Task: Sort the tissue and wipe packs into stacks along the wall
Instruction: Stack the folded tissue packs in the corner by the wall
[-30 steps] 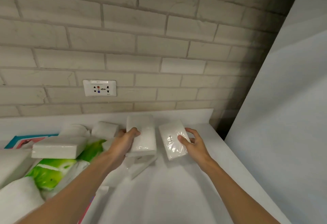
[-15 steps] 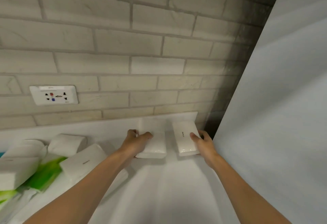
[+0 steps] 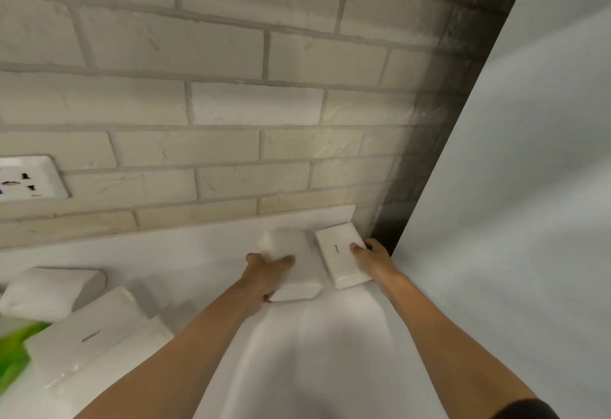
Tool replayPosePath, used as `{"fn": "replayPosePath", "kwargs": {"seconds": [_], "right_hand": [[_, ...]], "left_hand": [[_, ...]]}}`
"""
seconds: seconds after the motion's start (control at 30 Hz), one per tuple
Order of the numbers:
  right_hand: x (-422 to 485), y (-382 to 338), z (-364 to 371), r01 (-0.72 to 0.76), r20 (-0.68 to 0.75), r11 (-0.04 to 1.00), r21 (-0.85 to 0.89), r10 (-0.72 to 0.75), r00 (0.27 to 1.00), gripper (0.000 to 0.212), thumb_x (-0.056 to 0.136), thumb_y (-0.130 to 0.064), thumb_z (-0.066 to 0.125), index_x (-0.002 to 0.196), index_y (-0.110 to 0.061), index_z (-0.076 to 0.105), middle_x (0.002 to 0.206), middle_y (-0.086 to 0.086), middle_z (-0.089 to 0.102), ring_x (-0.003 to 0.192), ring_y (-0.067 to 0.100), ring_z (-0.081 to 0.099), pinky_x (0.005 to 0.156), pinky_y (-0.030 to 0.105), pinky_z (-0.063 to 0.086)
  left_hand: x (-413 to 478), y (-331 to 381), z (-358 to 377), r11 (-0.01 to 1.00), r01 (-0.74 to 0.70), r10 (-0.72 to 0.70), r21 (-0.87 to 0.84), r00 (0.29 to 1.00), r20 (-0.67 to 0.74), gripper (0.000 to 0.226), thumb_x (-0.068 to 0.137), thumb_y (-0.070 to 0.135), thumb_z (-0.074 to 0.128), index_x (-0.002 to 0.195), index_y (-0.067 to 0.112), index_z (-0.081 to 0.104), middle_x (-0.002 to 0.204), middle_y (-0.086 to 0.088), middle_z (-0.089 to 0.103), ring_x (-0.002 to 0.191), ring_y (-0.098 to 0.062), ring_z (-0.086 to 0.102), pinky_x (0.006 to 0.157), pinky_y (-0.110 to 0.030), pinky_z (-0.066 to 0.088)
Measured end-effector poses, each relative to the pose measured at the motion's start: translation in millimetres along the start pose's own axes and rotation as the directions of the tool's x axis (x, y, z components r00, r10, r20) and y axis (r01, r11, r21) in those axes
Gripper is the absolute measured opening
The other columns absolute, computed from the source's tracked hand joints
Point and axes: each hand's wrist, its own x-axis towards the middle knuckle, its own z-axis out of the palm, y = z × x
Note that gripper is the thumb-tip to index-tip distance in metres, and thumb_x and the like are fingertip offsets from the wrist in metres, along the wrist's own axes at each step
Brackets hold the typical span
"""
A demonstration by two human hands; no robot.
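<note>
Two white tissue packs lie side by side on the white counter [image 3: 330,352] close to the brick wall. My left hand [image 3: 264,278] grips the left pack [image 3: 297,273], thumb on top and fingers along its near left edge. My right hand [image 3: 372,260] holds the right pack [image 3: 337,253], which carries a small dark print, with the thumb on its top and the fingers at its right side. That pack sits in the counter's far right corner. Other white packs [image 3: 53,293] [image 3: 86,342] lie at the left, beside a green-printed pack [image 3: 13,352].
A white wall socket [image 3: 29,179] is set in the brick wall at the left. A tall pale panel [image 3: 512,220] bounds the counter on the right, with a dark gap [image 3: 390,233] in the corner behind the right pack.
Both hands have carried their packs away from the pile, farther right and back toward the wall, and the packs now rest on the counter in the corner. The camera has followed to the right.
</note>
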Motion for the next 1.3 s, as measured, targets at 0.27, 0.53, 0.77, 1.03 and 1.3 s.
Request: {"fn": "replayPosePath", "kwargs": {"seconds": [0.27, 0.53, 0.77, 1.03, 1.3], "right_hand": [[31.3, 11.5, 2.9, -0.030, 0.007, 0.995, -0.093, 0.031, 1.000, 0.040, 0.102, -0.030, 0.041, 0.139, -0.014, 0.045, 0.114, 0.005, 0.056, 0.095, 0.021, 0.056, 0.079, 0.031, 0.046], [53.0, 24.8, 8.3, 0.023, -0.022, 0.966, -0.259, -0.029, 0.999, 0.043, 0.094, -0.046, 0.041, 0.131, -0.027, 0.049, 0.129, 0.008, 0.052, 0.115, 0.030, 0.050, 0.102, 0.049, 0.045], [50.3, 13.5, 9.8, 0.067, -0.019, 0.947, -0.314, -0.077, 0.997, 0.040, 0.101, -0.033, 0.041, 0.135, -0.014, 0.048, 0.128, 0.008, 0.056, 0.115, 0.025, 0.055, 0.091, 0.032, 0.047], [52.3, 14.8, 10.2, 0.097, -0.033, 0.924, -0.371, -0.117, 0.993, 0.040, 0.103, -0.031, 0.037, 0.136, -0.010, 0.047, 0.133, 0.011, 0.055, 0.121, 0.029, 0.054, 0.092, 0.033, 0.046], [51.1, 16.5, 6.1, 0.138, -0.009, 0.916, -0.376, -0.153, 0.988, 0.039, 0.103, -0.033, 0.039, 0.134, -0.011, 0.047, 0.133, 0.011, 0.055, 0.122, 0.029, 0.054, 0.094, 0.035, 0.047]], "left_hand": [[29.4, -4.0, 19.8, 0.996, 0.002, 0.002, 0.084, 0.999, -0.054, 0.073, 0.085, 0.041, 0.070, 0.131, 0.004, 0.027, 0.098, -0.009, 0.056, 0.085, -0.026, 0.059, 0.073, -0.039, 0.053], [42.7, -11.3, 25.9, 0.915, -0.049, 0.119, 0.401, 0.981, -0.153, 0.078, 0.084, 0.055, 0.061, 0.133, 0.002, 0.033, 0.130, -0.016, 0.047, 0.114, -0.035, 0.053, 0.091, -0.044, 0.052], [45.0, -12.5, 41.7, 0.904, -0.036, 0.110, 0.426, 0.982, -0.151, 0.079, 0.083, 0.060, 0.059, 0.131, 0.001, 0.036, 0.127, -0.014, 0.044, 0.106, -0.032, 0.058, 0.069, -0.037, 0.059], [49.7, -14.6, 47.6, 0.907, -0.062, 0.127, 0.418, 0.983, -0.130, 0.073, 0.083, 0.057, 0.060, 0.126, 0.001, 0.041, 0.121, -0.013, 0.048, 0.097, -0.034, 0.063, 0.033, -0.022, 0.043], [45.0, -11.6, 47.4, 0.922, -0.036, 0.090, 0.386, 0.988, -0.122, 0.076, 0.083, 0.060, 0.059, 0.129, 0.002, 0.040, 0.122, -0.012, 0.047, 0.099, -0.035, 0.064, 0.035, -0.023, 0.044]]}}
